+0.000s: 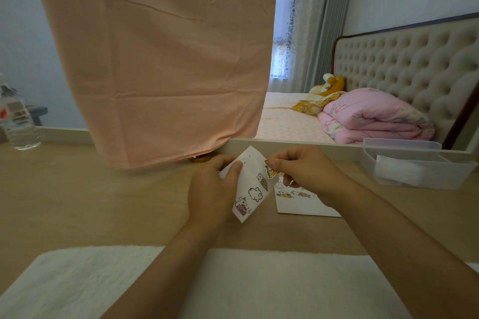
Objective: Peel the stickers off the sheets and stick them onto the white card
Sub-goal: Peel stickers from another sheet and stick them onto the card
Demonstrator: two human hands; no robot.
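a white towel (77, 280) lies in front. the left hand (210, 194) holds the sheet (250, 184) up so the right hand (305, 173), pinching a sticker (270, 171), can peel it. the card (303, 206) lies just below.

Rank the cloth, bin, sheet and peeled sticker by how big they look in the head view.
1. cloth
2. bin
3. sheet, held up nearer the camera, so it looks enlarged
4. sticker

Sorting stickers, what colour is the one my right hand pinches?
The sticker is green and yellow; head view shows it best.
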